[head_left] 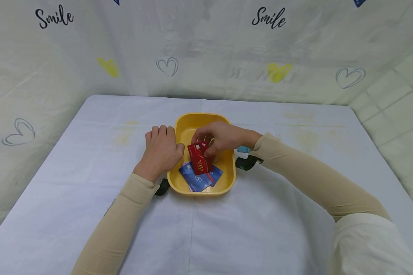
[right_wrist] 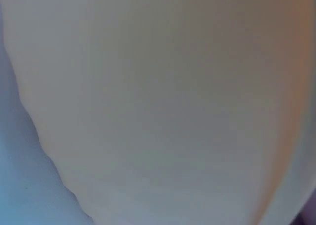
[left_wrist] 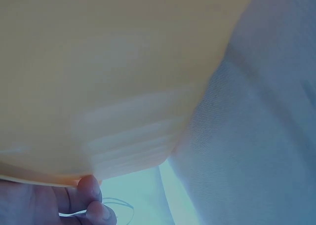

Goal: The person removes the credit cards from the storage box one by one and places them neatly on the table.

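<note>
A yellow plastic basin (head_left: 206, 194) stands on the table, holding several cards. My left hand (head_left: 161, 152) grips its left rim, thumb over the edge; in the left wrist view the fingertips (left_wrist: 89, 186) curl under the rim beside the basin's outer wall (left_wrist: 108, 62). Reaching in over the right side, my right hand (head_left: 225, 136) pinches a red VIP card (head_left: 200, 160) between thumb and fingers. Below it lie blue VIP cards (head_left: 194, 178), overlapping one another and partly covered by the red one. The basin's wall (right_wrist: 163, 106) fills the right wrist view, hiding the hand there.
The table (head_left: 254, 236) has a white cover with faint yellowish stains. Behind it hangs a pale sheet (head_left: 210, 34) printed with hearts and "Smile". Dark wrist devices sit under both wrists, the right one (head_left: 246, 163) close against the basin's outer side. Beige sleeves cover both forearms.
</note>
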Available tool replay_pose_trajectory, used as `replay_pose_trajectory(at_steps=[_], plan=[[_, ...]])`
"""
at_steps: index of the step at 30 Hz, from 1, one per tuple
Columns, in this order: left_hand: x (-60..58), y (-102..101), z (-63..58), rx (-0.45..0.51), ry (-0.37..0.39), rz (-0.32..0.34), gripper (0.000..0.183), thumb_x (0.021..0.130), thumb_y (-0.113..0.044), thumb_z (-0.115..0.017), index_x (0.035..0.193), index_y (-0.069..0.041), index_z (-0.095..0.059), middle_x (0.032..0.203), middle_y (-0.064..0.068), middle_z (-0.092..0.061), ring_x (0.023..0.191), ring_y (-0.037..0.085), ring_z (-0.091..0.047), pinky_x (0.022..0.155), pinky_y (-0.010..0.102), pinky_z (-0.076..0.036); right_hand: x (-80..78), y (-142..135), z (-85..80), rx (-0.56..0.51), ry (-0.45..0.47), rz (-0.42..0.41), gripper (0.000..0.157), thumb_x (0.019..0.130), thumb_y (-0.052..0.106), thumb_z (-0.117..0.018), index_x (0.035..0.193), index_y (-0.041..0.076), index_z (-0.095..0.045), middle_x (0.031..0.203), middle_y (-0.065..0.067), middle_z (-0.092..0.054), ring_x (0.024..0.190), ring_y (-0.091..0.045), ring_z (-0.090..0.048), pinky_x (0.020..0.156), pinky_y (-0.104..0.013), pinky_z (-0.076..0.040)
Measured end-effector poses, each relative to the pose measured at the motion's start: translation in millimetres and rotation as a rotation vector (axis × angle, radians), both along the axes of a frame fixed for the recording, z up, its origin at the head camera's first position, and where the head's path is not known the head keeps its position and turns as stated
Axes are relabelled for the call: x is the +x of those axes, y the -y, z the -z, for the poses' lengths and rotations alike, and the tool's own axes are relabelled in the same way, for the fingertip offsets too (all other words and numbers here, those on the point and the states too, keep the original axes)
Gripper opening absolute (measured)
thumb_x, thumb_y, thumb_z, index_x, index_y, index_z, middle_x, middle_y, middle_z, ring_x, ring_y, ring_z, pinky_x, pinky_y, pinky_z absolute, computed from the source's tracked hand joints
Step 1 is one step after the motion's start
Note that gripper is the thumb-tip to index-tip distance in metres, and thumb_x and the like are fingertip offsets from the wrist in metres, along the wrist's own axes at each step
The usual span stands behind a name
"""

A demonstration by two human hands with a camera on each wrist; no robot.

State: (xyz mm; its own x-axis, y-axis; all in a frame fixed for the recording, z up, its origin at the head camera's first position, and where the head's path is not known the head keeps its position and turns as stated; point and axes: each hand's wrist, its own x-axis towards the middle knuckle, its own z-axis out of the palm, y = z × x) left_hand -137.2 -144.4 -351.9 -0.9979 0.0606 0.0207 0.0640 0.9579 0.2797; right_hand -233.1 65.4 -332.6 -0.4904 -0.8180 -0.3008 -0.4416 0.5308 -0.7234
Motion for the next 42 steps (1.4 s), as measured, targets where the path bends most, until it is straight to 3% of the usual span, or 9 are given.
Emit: replay_pose_trajectory(at_steps=[7,14,23,33,42], plan=[[-0.1,-0.2,-0.7,-0.004,0.004,0.0,0.035,0.096,-0.026,-0.046,0.111,0.004,-0.051,0.101,0.018,-0.049,0.107,0.036,-0.039,0.096,0.051,-0.03,0.4,-2.4,-0.9,-0.034,0.01,-0.021,0.041,0.087,0.011,-0.076,0.126,0.023,-0.066,0.115,-0.002,-0.073,0.102,-0.021,-0.072,0.086,-0.034,-0.063],[0.5,-0.7,-1.6,-0.006,0.002,-0.002,0.034,0.096,-0.026,-0.046,0.11,0.004,-0.051,0.1,0.018,-0.049,0.107,0.036,-0.039,0.097,0.052,-0.031,0.7,-4.2,-2.7,-0.046,-0.01,-0.022,0.045,0.087,0.011,-0.071,0.13,0.024,-0.065,0.116,-0.001,-0.073,0.104,-0.019,-0.072,0.095,-0.036,-0.06],[0.3,-0.6,-1.7,-0.007,-0.011,0.004,0.033,0.096,-0.026,-0.046,0.109,0.004,-0.052,0.099,0.018,-0.049,0.106,0.036,-0.039,0.095,0.052,-0.03,1.5,-4.4,-1.4,-0.063,-0.037,-0.016,0.044,0.092,0.013,-0.069,0.133,0.026,-0.063,0.118,0.0,-0.071,0.105,-0.02,-0.069,0.096,-0.037,-0.059],[0.5,-1.7,-3.4,-0.008,0.01,0.001,0.036,0.096,-0.028,-0.045,0.111,0.004,-0.051,0.101,0.018,-0.049,0.108,0.037,-0.039,0.097,0.052,-0.031,1.8,-3.7,-0.3,-0.095,-0.003,0.05,0.045,0.091,0.009,-0.071,0.132,0.017,-0.055,0.117,-0.007,-0.073,0.104,-0.022,-0.071,0.095,-0.038,-0.06],[0.2,-1.6,-3.4,-0.014,0.015,-0.002,0.037,0.096,-0.028,-0.046,0.114,0.005,-0.052,0.102,0.019,-0.05,0.108,0.037,-0.039,0.098,0.052,-0.031,0.6,-5.6,1.5,-0.145,0.0,0.065,0.041,0.09,0.01,-0.074,0.129,0.018,-0.063,0.115,-0.005,-0.072,0.102,-0.021,-0.069,0.091,-0.037,-0.06]])
